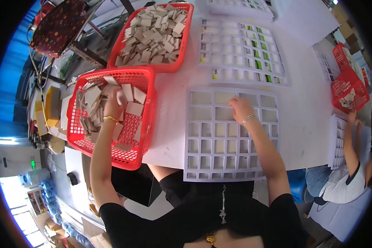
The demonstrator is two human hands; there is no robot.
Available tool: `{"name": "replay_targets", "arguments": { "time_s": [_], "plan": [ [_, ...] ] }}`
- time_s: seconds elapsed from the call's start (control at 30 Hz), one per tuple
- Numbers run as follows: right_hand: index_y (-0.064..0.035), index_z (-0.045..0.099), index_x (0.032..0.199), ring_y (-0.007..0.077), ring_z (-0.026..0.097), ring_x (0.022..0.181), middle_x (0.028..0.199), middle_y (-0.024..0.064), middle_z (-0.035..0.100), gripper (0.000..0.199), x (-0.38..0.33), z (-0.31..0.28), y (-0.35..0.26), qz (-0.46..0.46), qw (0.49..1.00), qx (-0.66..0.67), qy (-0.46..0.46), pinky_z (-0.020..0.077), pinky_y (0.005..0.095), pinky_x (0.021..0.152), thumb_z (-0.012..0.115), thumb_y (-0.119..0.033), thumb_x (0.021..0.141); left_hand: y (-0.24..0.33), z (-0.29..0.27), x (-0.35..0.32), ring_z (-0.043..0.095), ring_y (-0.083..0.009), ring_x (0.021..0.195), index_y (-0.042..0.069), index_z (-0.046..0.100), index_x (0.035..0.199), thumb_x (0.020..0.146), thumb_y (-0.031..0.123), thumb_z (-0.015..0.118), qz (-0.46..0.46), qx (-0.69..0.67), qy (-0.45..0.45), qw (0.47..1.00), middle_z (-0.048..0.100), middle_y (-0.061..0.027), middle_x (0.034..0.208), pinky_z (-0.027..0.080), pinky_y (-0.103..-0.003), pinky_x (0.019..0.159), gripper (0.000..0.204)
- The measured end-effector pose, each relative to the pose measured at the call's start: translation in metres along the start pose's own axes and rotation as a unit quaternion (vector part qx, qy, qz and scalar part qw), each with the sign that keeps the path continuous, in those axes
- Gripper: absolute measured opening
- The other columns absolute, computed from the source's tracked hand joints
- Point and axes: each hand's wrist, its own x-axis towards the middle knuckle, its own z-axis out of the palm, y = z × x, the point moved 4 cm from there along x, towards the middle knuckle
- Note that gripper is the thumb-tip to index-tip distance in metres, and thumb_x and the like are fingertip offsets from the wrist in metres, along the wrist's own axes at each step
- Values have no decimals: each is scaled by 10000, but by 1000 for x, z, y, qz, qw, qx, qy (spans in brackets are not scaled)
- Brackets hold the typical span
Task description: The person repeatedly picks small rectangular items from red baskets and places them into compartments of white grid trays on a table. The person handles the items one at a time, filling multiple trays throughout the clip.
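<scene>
My left hand (113, 106) is inside the near red basket (146, 124), fingers closed on a few beige square tiles (122, 97) from the pile there. My right hand (240, 108) rests palm down on the white grid tray (231, 134) in front of me, fingers bent over a cell in the tray's second row, pressing a tile into it. Whether anything is under the fingers is hidden. Several cells of the tray hold beige tiles. Both wrists wear thin bracelets.
A second red basket (186, 39) full of beige tiles stands behind the near one. A filled white grid tray (242, 53) lies farther back on the white table. At the right, another person (347, 173) works at a tray beside small red baskets (351, 89).
</scene>
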Motion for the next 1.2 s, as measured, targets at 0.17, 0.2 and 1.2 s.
{"name": "replay_targets", "arguments": {
  "time_s": [0.17,0.2,1.2],
  "plan": [
    [-85,586,1073,222,602,858,958,48,643,296,7,-11,-24,-24,993,105,44,464,368,756,648,-97,784,121,-89,-7,627,-111,839,59,496,1202,780,122,709,-40,-180,100,978,631,-112,1062,515,-235,620,477],
    [-74,574,1088,182,594,852,948,38,637,313,9,-17,-38,-8,967,251,37,461,334,741,662,-115,790,156,-90,-11,633,-127,837,65,500,1206,775,90,700,88,-184,85,975,622,-110,1085,519,-241,626,476],
    [-53,613,856,104,593,619,699,31,645,111,-25,10,38,154,937,314,16,481,256,585,649,-71,753,197,111,-179,609,-181,533,11,514,1199,752,53,685,-89,-334,-137,928,552,-147,1066,501,-288,497,481]
  ]
}}
